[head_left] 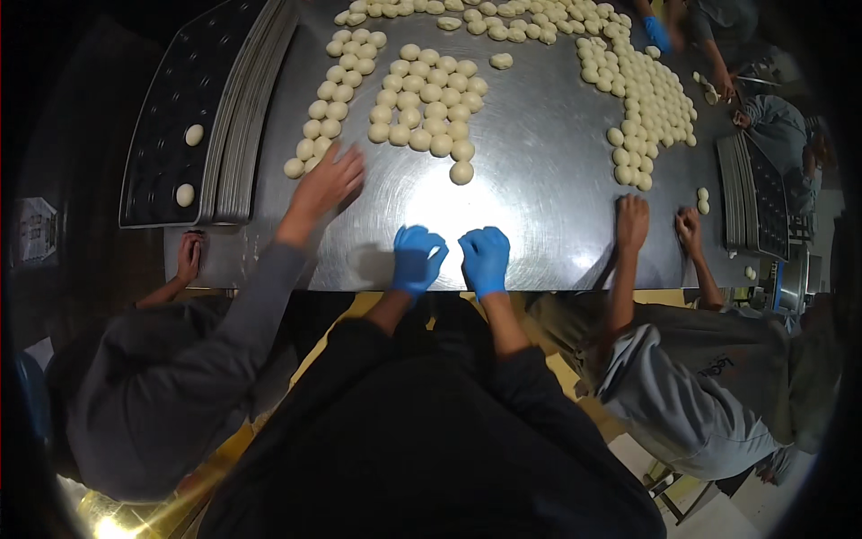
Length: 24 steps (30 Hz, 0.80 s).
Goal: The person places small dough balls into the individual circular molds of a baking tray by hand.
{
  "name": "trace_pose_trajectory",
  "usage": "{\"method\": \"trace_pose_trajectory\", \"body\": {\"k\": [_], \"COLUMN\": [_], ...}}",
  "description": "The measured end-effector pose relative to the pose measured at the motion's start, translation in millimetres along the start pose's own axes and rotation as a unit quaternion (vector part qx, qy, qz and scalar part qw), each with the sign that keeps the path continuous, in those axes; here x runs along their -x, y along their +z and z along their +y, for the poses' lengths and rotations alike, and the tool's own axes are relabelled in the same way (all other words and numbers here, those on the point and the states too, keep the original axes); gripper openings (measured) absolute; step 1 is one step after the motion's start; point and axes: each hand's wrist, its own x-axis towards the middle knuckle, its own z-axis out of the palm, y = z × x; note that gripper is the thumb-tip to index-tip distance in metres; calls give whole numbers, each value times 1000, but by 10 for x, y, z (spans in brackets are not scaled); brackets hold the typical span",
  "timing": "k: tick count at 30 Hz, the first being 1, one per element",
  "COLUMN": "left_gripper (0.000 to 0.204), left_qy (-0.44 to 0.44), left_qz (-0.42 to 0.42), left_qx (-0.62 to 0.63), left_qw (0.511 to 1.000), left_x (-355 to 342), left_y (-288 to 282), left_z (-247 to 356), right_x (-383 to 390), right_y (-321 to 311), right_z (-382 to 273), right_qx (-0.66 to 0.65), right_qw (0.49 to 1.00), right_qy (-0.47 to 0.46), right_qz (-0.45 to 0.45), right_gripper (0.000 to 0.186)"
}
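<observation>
Both my hands wear blue gloves and rest low over the near edge of the steel table (pixel 548 242), side by side with a narrow gap between them. My left hand (pixel 418 259) is curled, thumb bent toward the fingers. Rounded too, my right hand (pixel 486 260) has its knuckles up and its fingers turned inward. Whatever lies under the curled fingers of either hand is hidden. Beyond them sits a block of pale dough balls (pixel 431 94), its closest dough ball (pixel 461 172) standing out toward me.
At left, a co-worker's hand (pixel 330 184) reaches to a column of dough balls (pixel 328 112). Stacked dark trays (pixel 166 135) stand beyond it. On the right are another co-worker's fists (pixel 632 223), a large dough-ball group (pixel 642 99) and more trays (pixel 759 193).
</observation>
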Motion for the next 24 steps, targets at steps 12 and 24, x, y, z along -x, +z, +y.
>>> {"method": "trace_pose_trajectory", "body": {"k": [12, 24], "left_gripper": [15, 8], "left_qy": [-62, -72], "left_qz": [-43, -31], "left_qx": [22, 30], "left_qw": [997, 996], "left_x": [-235, -260], "left_y": [132, -253], "left_z": [-293, -194], "right_x": [-355, -172], "right_y": [134, -82], "right_z": [-65, 395], "right_qx": [-84, 53], "right_qw": [996, 997], "right_qy": [37, 44], "right_qz": [-2, -42], "right_gripper": [18, 18]}}
